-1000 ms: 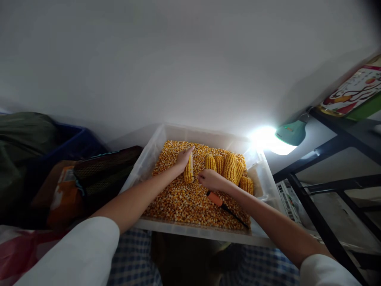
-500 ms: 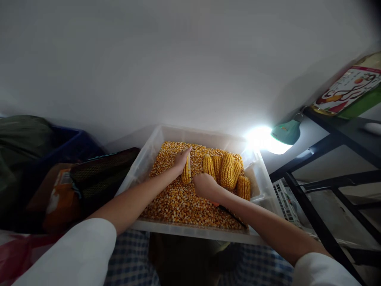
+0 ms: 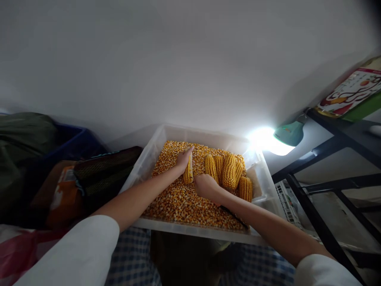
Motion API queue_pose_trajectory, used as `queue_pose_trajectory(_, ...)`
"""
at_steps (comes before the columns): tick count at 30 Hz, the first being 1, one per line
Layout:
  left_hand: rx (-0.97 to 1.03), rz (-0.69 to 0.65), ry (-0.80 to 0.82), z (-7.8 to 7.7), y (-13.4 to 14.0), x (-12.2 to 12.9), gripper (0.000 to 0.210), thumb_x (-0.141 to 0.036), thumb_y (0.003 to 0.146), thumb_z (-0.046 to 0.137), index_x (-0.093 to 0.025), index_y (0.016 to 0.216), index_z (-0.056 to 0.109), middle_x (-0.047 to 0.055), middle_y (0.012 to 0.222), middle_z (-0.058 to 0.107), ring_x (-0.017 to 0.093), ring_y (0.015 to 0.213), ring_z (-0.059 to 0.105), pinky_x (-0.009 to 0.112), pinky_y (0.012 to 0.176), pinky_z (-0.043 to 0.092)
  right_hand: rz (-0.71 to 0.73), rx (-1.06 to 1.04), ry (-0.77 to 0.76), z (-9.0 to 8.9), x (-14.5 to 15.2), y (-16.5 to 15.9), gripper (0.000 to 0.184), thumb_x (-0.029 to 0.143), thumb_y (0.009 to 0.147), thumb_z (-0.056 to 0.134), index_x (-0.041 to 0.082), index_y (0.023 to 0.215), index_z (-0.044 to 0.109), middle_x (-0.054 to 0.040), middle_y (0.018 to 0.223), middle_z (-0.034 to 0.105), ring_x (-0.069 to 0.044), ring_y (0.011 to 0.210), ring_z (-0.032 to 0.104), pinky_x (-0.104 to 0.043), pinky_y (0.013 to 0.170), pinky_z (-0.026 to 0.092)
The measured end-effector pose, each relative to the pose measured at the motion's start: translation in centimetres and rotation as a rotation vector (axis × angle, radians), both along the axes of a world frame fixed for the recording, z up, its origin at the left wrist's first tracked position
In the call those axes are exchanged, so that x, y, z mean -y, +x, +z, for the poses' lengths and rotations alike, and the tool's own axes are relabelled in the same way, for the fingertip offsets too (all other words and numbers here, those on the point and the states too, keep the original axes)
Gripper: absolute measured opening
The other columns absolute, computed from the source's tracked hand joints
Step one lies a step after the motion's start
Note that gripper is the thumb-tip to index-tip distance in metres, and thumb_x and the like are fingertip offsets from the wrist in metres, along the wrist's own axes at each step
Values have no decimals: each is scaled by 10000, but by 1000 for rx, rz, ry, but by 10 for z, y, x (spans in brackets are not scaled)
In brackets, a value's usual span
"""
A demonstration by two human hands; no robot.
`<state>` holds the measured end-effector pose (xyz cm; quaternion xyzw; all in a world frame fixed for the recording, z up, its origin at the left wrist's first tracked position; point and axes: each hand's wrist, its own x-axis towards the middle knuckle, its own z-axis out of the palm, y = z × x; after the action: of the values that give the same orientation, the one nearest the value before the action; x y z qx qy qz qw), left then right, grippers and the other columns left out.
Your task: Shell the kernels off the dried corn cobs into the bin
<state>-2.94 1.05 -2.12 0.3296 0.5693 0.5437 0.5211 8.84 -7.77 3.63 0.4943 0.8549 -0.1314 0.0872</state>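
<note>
My left hand (image 3: 183,159) is closed around an ear of corn (image 3: 188,171), which stands tilted over loose kernels (image 3: 175,202) in a translucent plastic bin (image 3: 205,134). Some rows are stripped along its right side, where pale cob shows. Close to the lower end of that ear, my right hand (image 3: 206,186) makes a fist; whatever lies inside the fingers is hidden. Beneath the right forearm, a thin black tool with an orange part (image 3: 233,216) rests over the kernels, partly covered. Several whole ears of corn (image 3: 229,171) lie right of my hands.
A lit bulb lamp (image 3: 288,133) hangs at the bin's right back corner from a black metal rack (image 3: 320,184). A labelled bottle (image 3: 351,91) sits on the rack. On the left are a dark mesh bag (image 3: 108,172), an orange box (image 3: 64,198) and a blue crate (image 3: 73,137).
The whole view has shifted slightly. Both hands keep nearly the same place at the held ear of corn, with no clear difference in grip.
</note>
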Motion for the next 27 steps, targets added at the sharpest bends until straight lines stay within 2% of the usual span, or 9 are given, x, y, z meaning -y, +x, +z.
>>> queue_pose_trajectory(5, -29, 16, -17, 2, 1, 1, 405, -564, 586, 572, -167, 643, 516, -26, 416, 470, 118, 354, 478, 231, 375, 372, 0, -193, -211, -13, -19, 10, 363, 263, 838, 297, 137, 773, 632, -55, 699, 630, -118, 607, 546, -188, 534, 336)
queue_pose_trajectory(11, -2, -25, -20, 0, 0, 1, 428, -580, 588, 565, -167, 684, 510, -28, 430, 480, 124, 358, 491, 238, 367, 385, -16, -168, -18, -19, -6, 7, 312, 247, 813, 336, 101, 811, 613, -120, 759, 626, -162, 652, 545, -228, 570, 321)
queue_pose_trajectory(13, -5, -24, -17, 0, 0, 1, 434, -586, 584, 565, -167, 681, 511, -28, 431, 481, 125, 357, 492, 237, 362, 384, -15, -173, -24, -19, -6, 7, 305, 246, 813, 337, 110, 802, 610, -110, 742, 625, -157, 637, 540, -225, 558, 312)
queue_pose_trajectory(18, -22, -7, 1, 1, 0, 1, 422, -580, 588, 566, -168, 661, 511, -32, 422, 474, 117, 347, 480, 230, 351, 374, -37, -222, -175, -19, -13, 8, 360, 267, 847, 292, 129, 757, 612, -59, 700, 623, -117, 589, 532, -195, 524, 305)
queue_pose_trajectory(23, -16, -26, -17, 2, 0, 1, 404, -567, 590, 573, -175, 665, 508, -30, 423, 487, 128, 363, 491, 238, 362, 377, -59, -125, -9, -22, -6, 4, 333, 275, 835, 326, 115, 787, 615, -107, 766, 635, -156, 659, 568, -219, 556, 316)
queue_pose_trajectory(27, -56, -2, -8, 5, 2, 0, 353, -515, 611, 583, -167, 631, 526, -30, 397, 471, 113, 372, 480, 220, 384, 362, -30, -106, -13, -23, -7, 5, 333, 292, 824, 330, 132, 806, 623, -111, 796, 643, -171, 681, 574, -228, 573, 329)
